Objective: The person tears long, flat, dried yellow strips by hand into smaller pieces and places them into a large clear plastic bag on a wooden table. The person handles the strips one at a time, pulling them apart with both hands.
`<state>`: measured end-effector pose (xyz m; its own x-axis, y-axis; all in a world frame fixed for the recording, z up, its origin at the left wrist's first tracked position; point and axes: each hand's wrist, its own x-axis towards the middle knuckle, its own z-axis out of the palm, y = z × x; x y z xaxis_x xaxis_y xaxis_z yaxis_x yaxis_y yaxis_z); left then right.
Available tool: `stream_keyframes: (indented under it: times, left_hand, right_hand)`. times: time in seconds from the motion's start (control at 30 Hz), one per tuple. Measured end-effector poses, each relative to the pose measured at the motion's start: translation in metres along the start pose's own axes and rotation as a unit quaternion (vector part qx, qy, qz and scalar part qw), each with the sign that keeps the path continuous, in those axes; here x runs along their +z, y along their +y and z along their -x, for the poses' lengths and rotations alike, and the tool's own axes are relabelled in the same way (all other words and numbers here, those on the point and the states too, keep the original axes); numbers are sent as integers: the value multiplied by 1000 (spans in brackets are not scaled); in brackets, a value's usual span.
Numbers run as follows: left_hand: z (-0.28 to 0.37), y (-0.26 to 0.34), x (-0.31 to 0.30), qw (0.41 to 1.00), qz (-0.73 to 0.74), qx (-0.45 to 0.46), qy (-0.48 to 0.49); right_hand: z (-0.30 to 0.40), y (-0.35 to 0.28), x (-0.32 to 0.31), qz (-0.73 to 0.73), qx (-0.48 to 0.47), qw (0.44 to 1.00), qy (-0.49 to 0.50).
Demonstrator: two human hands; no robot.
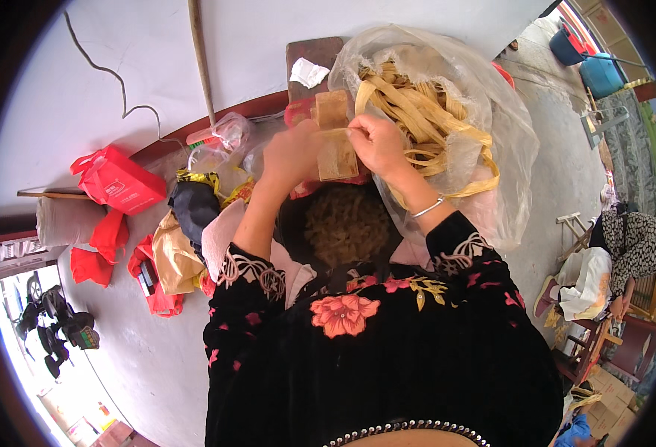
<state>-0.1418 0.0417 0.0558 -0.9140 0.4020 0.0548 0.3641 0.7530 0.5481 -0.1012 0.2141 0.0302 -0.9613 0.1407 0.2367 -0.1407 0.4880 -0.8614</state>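
Observation:
A thin, pale yellow fibre strip (333,133) stretches between my two hands. My right hand (381,144) pinches one end between thumb and fingers. At the other end, my left hand (290,155) is closed on the strip, though it is blurred and its fingertips are hard to make out. Just below the strip lies a wooden block (337,161), with another wooden block (331,109) beyond it. Under my forearms, a dark container (294,223) holds many small, pale brown pieces (347,223). Long yellow fibre bands (417,112) lie heaped to the right of my right hand.
A large clear plastic bag (515,145) surrounds the fibre bands. White crumpled paper (308,72) rests on a dark wooden board (314,49). Red bags (121,181) and a tan bag (173,254) are at the left. A seated person (629,251) is at the far right.

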Motion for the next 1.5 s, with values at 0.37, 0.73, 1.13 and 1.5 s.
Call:
stream_keyframes:
  times: [0.37, 0.73, 1.13, 1.5]
  left_hand:
    - [51, 11, -11, 983, 1, -25, -183]
    - [82, 41, 24, 590, 777, -196, 99]
    - [93, -3, -45, 740, 553, -27, 382]
    - [123, 46, 22, 793, 602, -58, 65]
  right_hand:
    - [16, 7, 0, 31, 14, 999, -14]
    - [76, -50, 13, -454, 220, 811, -295]
    - [89, -99, -23, -440, 190, 807, -345]
    - [113, -75, 5, -26, -172, 984, -38]
